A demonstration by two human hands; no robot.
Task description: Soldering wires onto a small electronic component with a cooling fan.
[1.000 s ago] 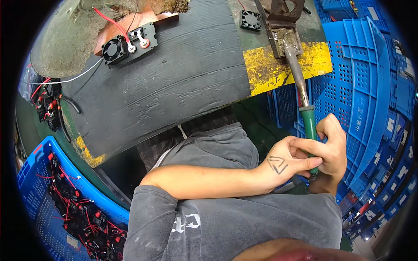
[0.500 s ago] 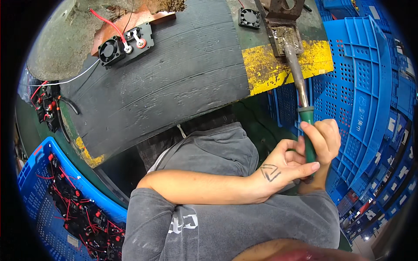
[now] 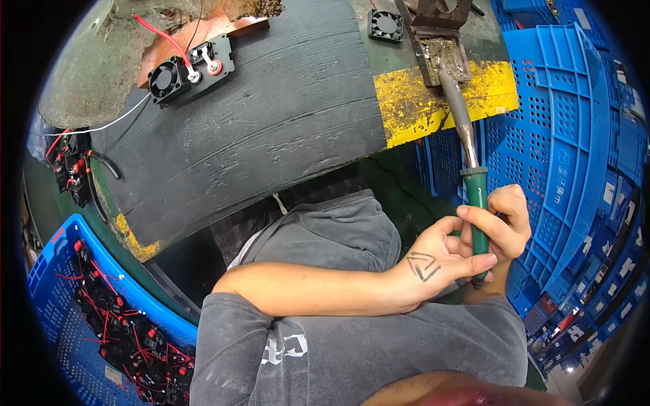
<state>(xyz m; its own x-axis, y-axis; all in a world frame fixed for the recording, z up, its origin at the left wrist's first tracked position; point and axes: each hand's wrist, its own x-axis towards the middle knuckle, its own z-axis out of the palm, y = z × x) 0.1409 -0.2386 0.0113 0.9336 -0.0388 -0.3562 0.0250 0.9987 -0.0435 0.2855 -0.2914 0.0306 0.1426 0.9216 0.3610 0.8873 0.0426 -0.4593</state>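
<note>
A large soldering iron (image 3: 477,193) with a green handle and a metal shaft slants up from my hands, its tip resting in the metal stand (image 3: 426,65) at the bench's right end. My left hand (image 3: 433,260), with a mark drawn on its back, reaches across my body and pinches the lower handle with its thumb along it. Curled around the same handle from the right is my right hand (image 3: 506,220). A fan module (image 3: 218,78) with a black plate, a red wire and ring terminals lies at the bench's far left.
A small black fan (image 3: 385,26) lies left of the stand. Black matting (image 3: 271,115) covers the bench, with a worn yellow strip (image 3: 406,108) at its right. A blue crate (image 3: 183,314) of wired modules stands at lower left. Blue perforated crates (image 3: 565,95) crowd the right side.
The iron's handle has turned slightly, with its lower end showing more below my left thumb. Both hands keep their grip and have shifted only a little.
</note>
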